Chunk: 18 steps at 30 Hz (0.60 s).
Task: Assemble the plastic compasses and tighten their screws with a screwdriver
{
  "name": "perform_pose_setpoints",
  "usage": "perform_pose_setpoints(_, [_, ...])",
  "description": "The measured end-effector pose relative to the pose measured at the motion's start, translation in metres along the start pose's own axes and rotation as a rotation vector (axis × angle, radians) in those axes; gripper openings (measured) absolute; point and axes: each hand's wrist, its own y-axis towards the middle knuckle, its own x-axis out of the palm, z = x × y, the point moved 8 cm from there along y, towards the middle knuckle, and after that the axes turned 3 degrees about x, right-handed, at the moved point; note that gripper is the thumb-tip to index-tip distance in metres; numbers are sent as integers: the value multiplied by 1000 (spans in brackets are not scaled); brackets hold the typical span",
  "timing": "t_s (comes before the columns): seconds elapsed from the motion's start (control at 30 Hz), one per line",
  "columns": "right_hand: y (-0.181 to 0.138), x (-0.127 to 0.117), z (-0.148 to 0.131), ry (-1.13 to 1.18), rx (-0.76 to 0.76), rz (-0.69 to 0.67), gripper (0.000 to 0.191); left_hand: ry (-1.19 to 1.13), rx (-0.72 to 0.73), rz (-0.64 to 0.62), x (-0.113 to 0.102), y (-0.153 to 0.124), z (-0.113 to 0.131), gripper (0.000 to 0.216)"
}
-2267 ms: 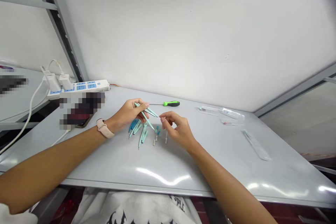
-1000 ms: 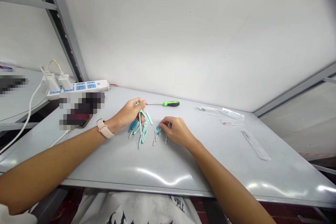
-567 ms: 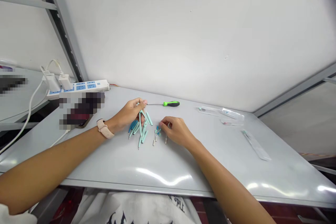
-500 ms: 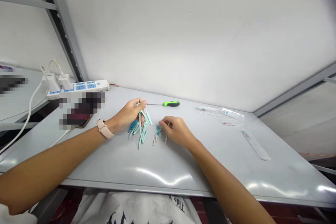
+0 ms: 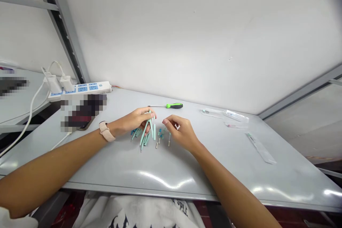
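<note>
My left hand (image 5: 143,117) is closed on the head of a mint-green drawing compass (image 5: 144,133), whose legs hang down slightly apart. Below and behind it, more mint and blue compasses (image 5: 135,133) lie in a small heap, partly hidden by my hand. To the right are several small parts with blue and white ends (image 5: 159,136), and a thin piece with a pale end (image 5: 169,140) lies under my right hand. My right hand (image 5: 179,128) hovers beside these parts, thumb and forefinger pinched together; anything between them is too small to make out.
A green and black screwdriver (image 5: 174,105) lies behind my hands. Clear plastic sleeves (image 5: 236,115) holding small items lie at the right, another sleeve (image 5: 260,148) nearer me. A power strip (image 5: 93,87) with plugged-in chargers and a phone (image 5: 87,123) on a cable are at the left.
My left hand has come down and a little to the right with the compass, which now hangs more upright. My right hand has lifted slightly from the small parts, still pinched.
</note>
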Motion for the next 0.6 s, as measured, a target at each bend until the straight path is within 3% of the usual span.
perform_pose_setpoints(0.23, [-3,6,-9,54,-24,-89,35,102,-24,-202,15,-11,4,39])
perform_pose_setpoints(0.5, [-6,15,-7,138,26,-196,33,159,-20,-271,22,-17,8,41])
perform_pose_setpoints(0.6, [-3,11,-2,156,68,-165,33,169,-4,-320,26,-17,7,35])
